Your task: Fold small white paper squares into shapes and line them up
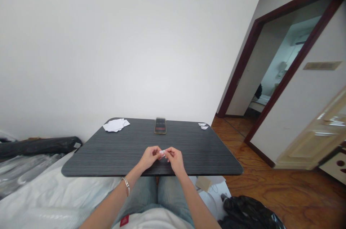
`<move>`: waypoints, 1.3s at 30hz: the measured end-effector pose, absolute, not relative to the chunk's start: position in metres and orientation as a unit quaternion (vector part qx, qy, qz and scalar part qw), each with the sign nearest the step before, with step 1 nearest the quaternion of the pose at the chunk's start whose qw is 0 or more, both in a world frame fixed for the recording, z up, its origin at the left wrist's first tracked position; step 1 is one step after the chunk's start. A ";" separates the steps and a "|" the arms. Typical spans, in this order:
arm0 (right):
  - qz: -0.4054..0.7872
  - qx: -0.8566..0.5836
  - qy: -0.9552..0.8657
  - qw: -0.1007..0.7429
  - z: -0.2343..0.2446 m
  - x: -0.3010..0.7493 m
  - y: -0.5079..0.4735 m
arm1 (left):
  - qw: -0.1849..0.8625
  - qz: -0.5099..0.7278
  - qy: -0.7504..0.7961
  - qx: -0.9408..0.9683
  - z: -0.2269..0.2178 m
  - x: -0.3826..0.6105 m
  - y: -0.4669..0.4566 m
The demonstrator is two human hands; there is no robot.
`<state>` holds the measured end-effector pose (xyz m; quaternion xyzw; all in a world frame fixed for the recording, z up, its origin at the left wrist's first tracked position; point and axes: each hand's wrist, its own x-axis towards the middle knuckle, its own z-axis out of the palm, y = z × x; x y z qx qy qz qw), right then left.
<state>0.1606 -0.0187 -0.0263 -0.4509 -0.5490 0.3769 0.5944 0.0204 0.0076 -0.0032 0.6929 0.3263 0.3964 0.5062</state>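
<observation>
Between my two hands, just above the front middle of the dark table (116,158), is a small folded piece of white paper (162,152). My left hand (150,157) pinches its left end between thumb and fingers. On the other end, my right hand (174,157) closes its thumb and fingertips in the same way. Fingers cover much of the paper, so its full shape is hidden. A stack of white paper sheets (115,125) lies at the table's far left corner. Two small folded white paper pieces (203,126) rest near the far right corner.
Propped at the table's back edge is a phone on a stand (160,125). A white wall (162,49) rises behind the table. Plastic-wrapped bundles (32,171) lie to the left. A black plastic bag (248,212) sits on the wooden floor at right, near a doorway.
</observation>
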 end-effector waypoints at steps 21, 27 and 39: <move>0.414 -0.421 -0.530 0.609 -0.026 0.158 -0.020 | 0.493 0.391 0.330 0.704 -0.010 0.022 0.010; 0.408 -0.432 -0.533 0.602 -0.026 0.158 -0.021 | 0.504 0.387 0.329 0.699 -0.007 0.022 0.009; 0.385 -0.461 -0.520 0.607 -0.021 0.159 -0.022 | 0.465 0.391 0.326 0.725 -0.004 0.022 0.008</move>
